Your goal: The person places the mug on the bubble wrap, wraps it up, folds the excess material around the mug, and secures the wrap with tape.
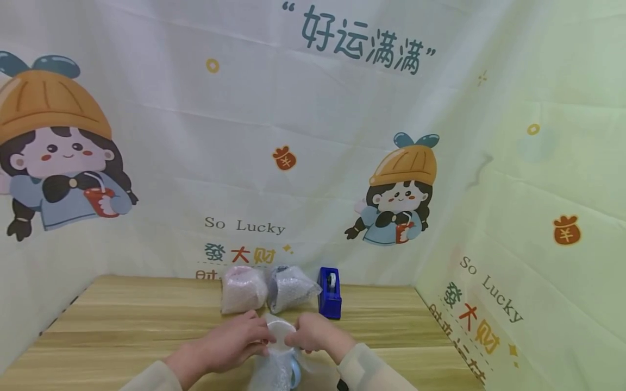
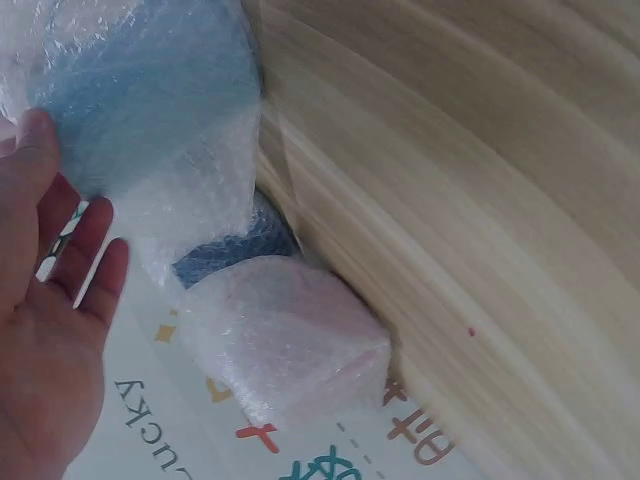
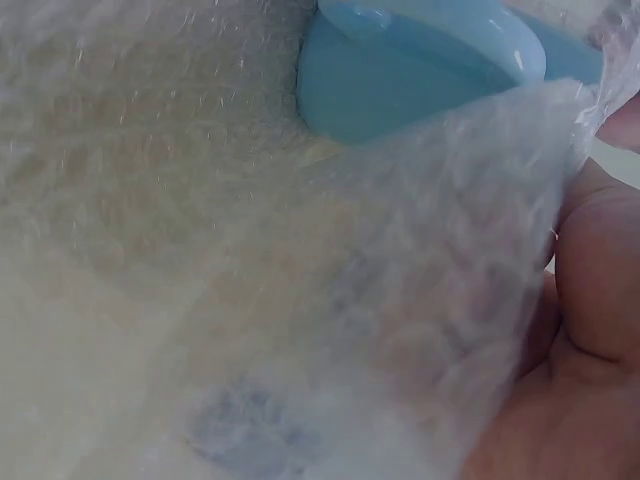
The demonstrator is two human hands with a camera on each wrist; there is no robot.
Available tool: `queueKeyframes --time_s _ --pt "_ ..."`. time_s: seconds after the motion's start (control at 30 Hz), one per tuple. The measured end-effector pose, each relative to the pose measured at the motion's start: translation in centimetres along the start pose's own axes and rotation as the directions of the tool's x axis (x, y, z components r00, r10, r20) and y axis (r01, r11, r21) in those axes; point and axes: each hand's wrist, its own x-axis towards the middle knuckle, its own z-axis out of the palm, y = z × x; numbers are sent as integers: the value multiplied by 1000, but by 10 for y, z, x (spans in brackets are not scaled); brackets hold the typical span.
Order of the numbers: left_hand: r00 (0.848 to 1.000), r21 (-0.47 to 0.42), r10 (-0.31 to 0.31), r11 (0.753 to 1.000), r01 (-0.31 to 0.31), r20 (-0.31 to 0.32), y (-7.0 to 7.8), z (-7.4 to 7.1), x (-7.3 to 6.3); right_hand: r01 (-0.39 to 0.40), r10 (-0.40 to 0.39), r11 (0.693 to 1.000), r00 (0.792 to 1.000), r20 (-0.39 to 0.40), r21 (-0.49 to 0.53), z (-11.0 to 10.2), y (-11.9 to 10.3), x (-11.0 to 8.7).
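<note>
A light blue mug [image 3: 400, 90] is partly wrapped in bubble wrap [image 1: 271, 366]. Its handle [image 1: 295, 372] shows on the right side in the head view, and its pale opening faces up between the hands. My left hand [image 1: 239, 336] is at the left of the rim, pinching the wrap with thumb and forefinger; its other fingers [image 2: 100, 280] are loosely bent. On the opposite side my right hand [image 1: 318, 332] pinches an edge of the wrap, which stretches across the right wrist view. Some right fingertips are hidden behind the film.
Two bubble-wrapped bundles, one pinkish [image 1: 243, 290] and one greyish with dark blue inside [image 1: 290, 288], stand behind the mug. A blue tape dispenser [image 1: 330, 293] is to their right. The wooden table [image 1: 146, 315] meets a printed cloth backdrop [image 1: 318, 206].
</note>
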Motion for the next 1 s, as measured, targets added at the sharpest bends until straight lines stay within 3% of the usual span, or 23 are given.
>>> queueKeyframes --time_s 0.13,0.23,0.33,0.43,0.5,0.6,0.67,0.7,0.8,1.0 --pt "994 14 56 998 -55 -99 -1 4 0 28 -28 999 1000 -11 -30 -3 0 1" --pt "988 89 116 990 -107 -104 1 6 -3 41 -41 999 999 -10 -34 -4 -1 1" --pt "987 140 133 983 -119 -91 5 8 -7 55 -55 998 998 -7 -24 -5 0 2" --pt "995 133 58 990 -47 -80 9 8 -9 81 -81 996 997 -5 -30 -6 1 3" --pt "997 50 -65 996 67 -39 11 5 -8 98 -98 994 995 6 -40 -7 1 3" --pt "968 -116 -240 962 248 75 13 1 -3 125 -123 989 992 33 -78 -9 2 4" --pt "944 -179 -293 931 318 152 12 -2 1 154 -149 983 988 51 -100 -10 3 6" --pt "939 -192 -295 925 327 178 12 -3 3 169 -163 980 985 58 -109 -11 5 7" --pt "940 -154 -265 941 301 214 11 -3 7 228 -223 965 973 57 -129 -8 13 15" --pt "959 -59 -224 970 237 173 13 0 6 331 -338 925 941 -9 -189 13 44 41"
